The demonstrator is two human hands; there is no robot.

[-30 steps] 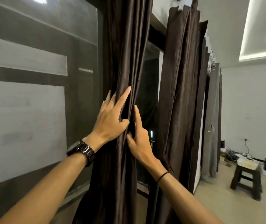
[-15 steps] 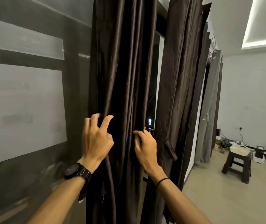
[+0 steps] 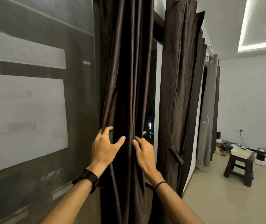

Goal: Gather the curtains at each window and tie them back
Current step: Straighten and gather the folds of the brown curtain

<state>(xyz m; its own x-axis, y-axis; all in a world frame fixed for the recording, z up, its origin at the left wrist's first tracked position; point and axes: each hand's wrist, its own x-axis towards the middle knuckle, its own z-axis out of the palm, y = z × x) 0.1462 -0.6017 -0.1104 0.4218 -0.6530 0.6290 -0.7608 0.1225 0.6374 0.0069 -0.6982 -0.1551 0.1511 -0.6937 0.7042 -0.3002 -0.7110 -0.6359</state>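
A dark brown curtain [image 3: 125, 78] hangs bunched in folds straight ahead, beside a dark window pane. My left hand [image 3: 104, 147] curls its fingers round the curtain's left edge, thumb spread across the front folds. My right hand [image 3: 142, 151] grips the folds on the right side at the same height. A second brown curtain [image 3: 177, 94] hangs just to the right, with a fabric tie-back strap [image 3: 176, 153] dangling from it. Grey curtains [image 3: 210, 110] hang further along the wall.
A dark glass pane [image 3: 32, 102] with pale reflections fills the left. A dark wooden stool [image 3: 239, 167] with a white container on it stands on the beige floor at the right. Cables and small devices [image 3: 261, 155] lie by the far white wall.
Both hands slid down the curtain from flat, straight fingers to curled grips on its left and right folds. The view moved closer and slightly left.
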